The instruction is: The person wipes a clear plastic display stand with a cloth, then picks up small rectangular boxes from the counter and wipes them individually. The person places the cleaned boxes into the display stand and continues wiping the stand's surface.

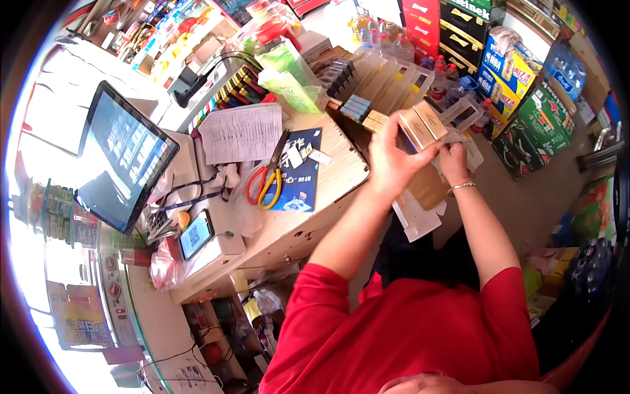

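Observation:
My left hand is closed around small gold boxes, held side by side with thumb and fingers spread across them. Just right of it, my right hand, with a bracelet at the wrist, has its fingers curled at the edge of an opened brown-and-white carton. White flaps of this carton hang below my hands. Another gold box lies by my left fingers, at the counter's far corner. Beyond the hands are clear plastic trays and a small blue-topped stack.
On the wooden counter to the left lie scissors with red and yellow handles, a printed sheet, a phone and a monitor. Bottles and stacked drink cases stand to the far right.

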`<state>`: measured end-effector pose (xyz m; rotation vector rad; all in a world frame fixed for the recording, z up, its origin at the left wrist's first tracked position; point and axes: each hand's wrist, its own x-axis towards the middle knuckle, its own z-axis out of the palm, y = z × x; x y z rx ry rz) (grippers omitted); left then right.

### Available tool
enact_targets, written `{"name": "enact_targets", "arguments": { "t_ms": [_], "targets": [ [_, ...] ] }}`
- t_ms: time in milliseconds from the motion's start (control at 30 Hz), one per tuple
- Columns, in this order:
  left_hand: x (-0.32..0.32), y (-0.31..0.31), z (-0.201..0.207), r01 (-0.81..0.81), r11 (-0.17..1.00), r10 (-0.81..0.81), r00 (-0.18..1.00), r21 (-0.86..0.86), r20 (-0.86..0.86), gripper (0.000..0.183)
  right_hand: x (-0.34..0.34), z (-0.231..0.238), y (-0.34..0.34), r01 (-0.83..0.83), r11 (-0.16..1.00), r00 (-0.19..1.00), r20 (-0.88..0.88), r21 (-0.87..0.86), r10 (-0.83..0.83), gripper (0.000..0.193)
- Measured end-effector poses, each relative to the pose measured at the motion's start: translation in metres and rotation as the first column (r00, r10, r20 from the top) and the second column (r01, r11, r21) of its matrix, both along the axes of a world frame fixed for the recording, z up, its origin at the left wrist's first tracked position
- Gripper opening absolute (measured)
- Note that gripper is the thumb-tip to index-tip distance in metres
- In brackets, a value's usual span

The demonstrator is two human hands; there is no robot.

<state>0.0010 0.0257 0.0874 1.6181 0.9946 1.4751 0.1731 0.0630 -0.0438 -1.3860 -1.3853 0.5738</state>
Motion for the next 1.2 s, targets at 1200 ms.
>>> {"name": "enact_targets", "arguments": {
  "t_ms": [1200],
  "targets": [
    [0.012,0.056,-0.021,0.487,0.858,-0.224,0.064,-0.165,-0.973,0.015,0.022,0.002,0.001,-0.269,0.962,0.923,-0.277,0.032,0.267,0.019]
  ]
}}
